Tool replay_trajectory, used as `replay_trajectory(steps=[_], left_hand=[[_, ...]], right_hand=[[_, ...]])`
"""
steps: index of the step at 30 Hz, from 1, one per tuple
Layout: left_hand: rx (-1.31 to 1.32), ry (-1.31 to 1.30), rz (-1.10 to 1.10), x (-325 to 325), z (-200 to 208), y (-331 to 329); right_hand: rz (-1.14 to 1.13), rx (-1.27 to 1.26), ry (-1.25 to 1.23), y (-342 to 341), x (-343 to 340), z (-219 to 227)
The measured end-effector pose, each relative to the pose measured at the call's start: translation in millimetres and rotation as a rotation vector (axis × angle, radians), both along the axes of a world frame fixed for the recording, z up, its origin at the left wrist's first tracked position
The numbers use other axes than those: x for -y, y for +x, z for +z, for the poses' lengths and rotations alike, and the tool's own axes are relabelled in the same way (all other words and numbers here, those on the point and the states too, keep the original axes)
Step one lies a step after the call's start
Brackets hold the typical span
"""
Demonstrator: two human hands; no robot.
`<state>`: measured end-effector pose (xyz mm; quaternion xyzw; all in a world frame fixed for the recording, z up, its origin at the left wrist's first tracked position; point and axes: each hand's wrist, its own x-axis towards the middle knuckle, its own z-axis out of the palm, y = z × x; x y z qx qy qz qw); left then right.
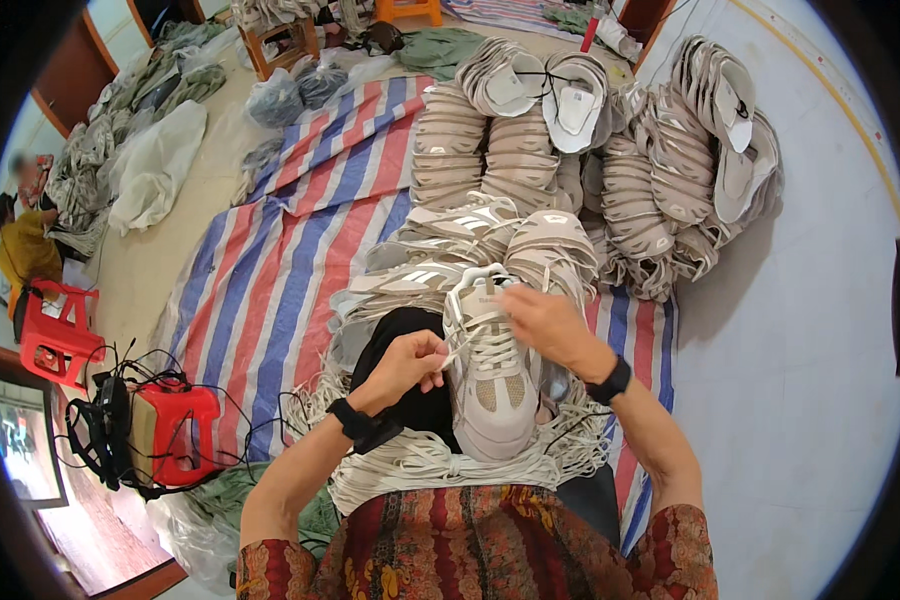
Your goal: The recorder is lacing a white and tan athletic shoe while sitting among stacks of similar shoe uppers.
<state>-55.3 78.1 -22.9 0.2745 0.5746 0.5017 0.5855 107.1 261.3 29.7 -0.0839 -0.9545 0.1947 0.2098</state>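
A beige and white shoe upper (499, 395) lies in front of me with its toe toward me, cream lacing crossed over its tongue. At its left edge, my left hand (410, 365) pinches a cream shoelace (458, 352). My right hand (550, 325) is over the upper's right side near the top eyelets. Its fingers are blurred, so what they hold does not show. Black cloth (400, 335) lies under my left hand. A heap of loose cream laces (440, 468) spreads across my lap, below the toe.
Stacked shoe uppers (450, 150) lie ahead, with more tied bundles (660, 180) to the right. Beneath is a striped tarp (300, 220). Left are a red stool (180, 430) with black cables, another red stool (62, 335), and a seated person (32, 240).
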Motion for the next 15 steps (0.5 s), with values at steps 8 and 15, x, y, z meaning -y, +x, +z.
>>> replay_trajectory(steps=[8,15], left_hand=[[-0.254,-0.025,-0.042,-6,9,4],[0.184,-0.049,0.25,-28,-5,12]], right_hand=[[-0.19,-0.01,0.193,1,-30,-19],[-0.135,0.0,0.28,9,-30,-4]])
